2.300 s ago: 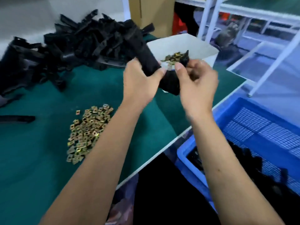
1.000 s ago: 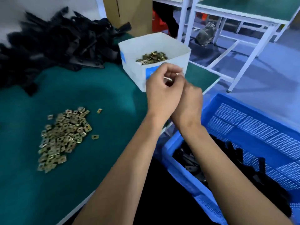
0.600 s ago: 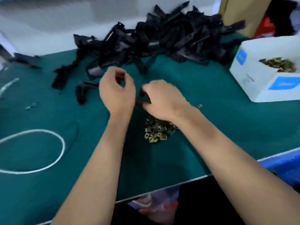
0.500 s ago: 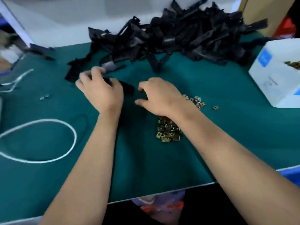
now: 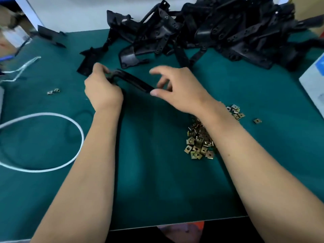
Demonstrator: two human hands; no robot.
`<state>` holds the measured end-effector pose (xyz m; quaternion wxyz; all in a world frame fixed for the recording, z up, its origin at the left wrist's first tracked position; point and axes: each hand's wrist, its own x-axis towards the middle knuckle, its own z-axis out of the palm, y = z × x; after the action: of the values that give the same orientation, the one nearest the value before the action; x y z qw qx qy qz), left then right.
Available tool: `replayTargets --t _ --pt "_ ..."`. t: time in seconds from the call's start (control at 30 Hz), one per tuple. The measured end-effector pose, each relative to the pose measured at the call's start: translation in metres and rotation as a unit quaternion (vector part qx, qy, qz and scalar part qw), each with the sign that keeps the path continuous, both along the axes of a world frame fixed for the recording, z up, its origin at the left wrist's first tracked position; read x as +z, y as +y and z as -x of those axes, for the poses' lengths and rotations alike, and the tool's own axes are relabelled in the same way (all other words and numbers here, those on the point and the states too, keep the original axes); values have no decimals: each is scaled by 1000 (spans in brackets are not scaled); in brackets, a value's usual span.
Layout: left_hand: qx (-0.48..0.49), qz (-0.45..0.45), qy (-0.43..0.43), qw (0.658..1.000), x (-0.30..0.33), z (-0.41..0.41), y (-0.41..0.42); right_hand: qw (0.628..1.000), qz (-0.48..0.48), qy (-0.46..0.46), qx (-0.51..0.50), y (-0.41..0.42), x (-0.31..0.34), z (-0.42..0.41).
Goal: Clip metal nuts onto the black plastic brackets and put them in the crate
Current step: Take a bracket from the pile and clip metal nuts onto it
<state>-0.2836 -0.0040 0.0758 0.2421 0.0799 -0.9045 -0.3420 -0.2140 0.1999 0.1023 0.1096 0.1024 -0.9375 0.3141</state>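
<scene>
- Left hand [image 5: 103,90] has its fingers curled round the left end of a long black plastic bracket [image 5: 133,81], gripping it just above the green table mat [image 5: 157,181].
- The bracket runs at a slant from that hand toward the right, and its right end sits right at the thumb tip of the right hand [image 5: 178,90].
- Right hand's fingers are spread and loosely bent over that end. Looks like the thumb touches the bracket, but honestly I can't tell if it's really pinching it; a bit blurry there.
- Big messy heap of black brackets [image 5: 219,30] fills the far side of the table, from the middle out to the right. One more bracket [image 5: 50,35] lies on its own at the far left.
- Pile of brass-coloured metal clip nuts [image 5: 199,142] sits on the mat right of centre, partly under the right forearm. A few spill out further right, plus one stray nut [image 5: 257,121] by itself.
- Two more nuts [image 5: 53,91] lie well apart from the pile, over on the left.
- White cord [image 5: 52,116] loops on the near-left of the mat.
- Corner of a white box [image 5: 313,85] with a blue label pokes in at the right edge.
- No crate in shot.
</scene>
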Motion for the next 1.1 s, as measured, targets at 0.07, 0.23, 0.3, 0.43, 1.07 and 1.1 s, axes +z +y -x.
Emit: replayTargets --t 0.07,0.23,0.3,0.43,1.07,1.1 --pt "18 -57 1 998 1 2 1 999 23 -27 -14 18 5 -5" --pt "-117 -559 -34 820 10 1 25 994 -57 -42 -86 74 13 -21" --pt "-165 -606 -71 775 11 -6 36 989 -86 -69 -101 88 11 -27" --pt "-200 -706 -86 674 15 -13 45 987 -82 -109 -82 94 7 -33" --pt "-299 -692 -195 628 10 -48 86 851 517 -31 -92 29 -11 -25" --pt "-296 -699 -197 621 10 -49 86 833 545 -39 -93 29 -11 -25"
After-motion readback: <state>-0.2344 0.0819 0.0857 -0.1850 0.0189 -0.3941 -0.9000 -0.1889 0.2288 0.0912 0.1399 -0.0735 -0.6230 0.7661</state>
